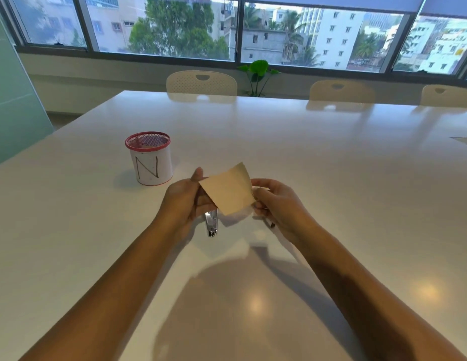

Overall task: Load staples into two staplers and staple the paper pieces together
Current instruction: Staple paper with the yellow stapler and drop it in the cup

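Observation:
I hold a small tan piece of paper above the white table, pinched between both hands. My left hand grips its left edge with the thumb on top. My right hand grips its right edge; a thin dark object pokes out beneath this hand, and I cannot tell what it is. A silver metal stapler lies on the table just under the paper, between my hands, partly hidden by my left hand's fingers. I see no second stapler and no staples.
A white cup with a red mesh rim and a hand-drawn "N" stands on the table to the left, beyond my left hand. Three cream chairs line the far side. A green plant stands by the window.

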A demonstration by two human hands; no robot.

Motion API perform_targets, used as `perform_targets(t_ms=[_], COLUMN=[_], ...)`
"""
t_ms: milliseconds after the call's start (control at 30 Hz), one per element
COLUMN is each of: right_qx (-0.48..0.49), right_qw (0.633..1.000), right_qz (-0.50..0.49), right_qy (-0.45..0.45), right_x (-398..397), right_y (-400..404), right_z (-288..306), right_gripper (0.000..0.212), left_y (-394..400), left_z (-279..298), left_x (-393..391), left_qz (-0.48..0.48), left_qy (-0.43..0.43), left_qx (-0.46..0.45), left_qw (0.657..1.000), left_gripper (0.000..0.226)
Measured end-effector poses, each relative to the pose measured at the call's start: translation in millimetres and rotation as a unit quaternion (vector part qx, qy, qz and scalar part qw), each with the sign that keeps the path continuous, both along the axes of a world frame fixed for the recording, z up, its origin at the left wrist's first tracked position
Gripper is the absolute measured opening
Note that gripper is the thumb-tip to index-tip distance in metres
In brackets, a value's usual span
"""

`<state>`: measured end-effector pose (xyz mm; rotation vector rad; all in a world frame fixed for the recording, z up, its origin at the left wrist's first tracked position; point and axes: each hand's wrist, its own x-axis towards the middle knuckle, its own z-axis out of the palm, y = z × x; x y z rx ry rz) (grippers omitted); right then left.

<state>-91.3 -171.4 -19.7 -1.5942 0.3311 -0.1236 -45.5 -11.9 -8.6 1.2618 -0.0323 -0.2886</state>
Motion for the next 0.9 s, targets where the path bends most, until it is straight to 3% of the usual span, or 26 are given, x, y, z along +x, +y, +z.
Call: perform_targets(t_ms=[100,233,367,500,633,767,900], right_qx=[-0.055,-0.098,-0.119,-0.252,-0.28,-0.289,-0.286], right_qw=[0.998,0.995,0.987,0.942,0.908,0.894,0.904], right_qz=[-0.009,-0.024,-0.067,-0.038,-0.004,-0.063,-0.072], right_qy=[0.009,-0.013,-0.087,-0.218,-0.312,-0.336,-0.31], right_x=[0.3,0.3,1.2,-2.3,-5.9,-6.7,-3.3], right_y=[-0.7,1.8,-0.4,3.8,9.3,8.2,2.7], right_z=[0.2,-0.1,2.1,2.1,-6.3,-2.1,-2.8], right_gripper=[0.023,0.022,0.036,0.05,0.052,0.027,0.014], left_y=[0.8,4.3,5.7,6.1,3.7,5.5,5.9], left_z=[3.3,-0.9,-5.9,-7.2,-6.2,-5.8,-3.9], left_x=[-4.6,-4.5,2.6,6.6,5.4,7.2,2.0], left_qz=[-0.075,-0.15,-0.087,-0.018,0.028,0.093,0.014], left_qy=[-0.01,-0.026,-0.085,-0.113,-0.193,-0.312,-0.301], left_qx=[0.052,0.087,0.124,0.121,0.165,0.25,0.175], left_qw=[0.996,0.985,0.985,0.986,0.967,0.912,0.937], left_gripper=[0.035,0.019,0.016,0.015,0.012,0.007,0.02])
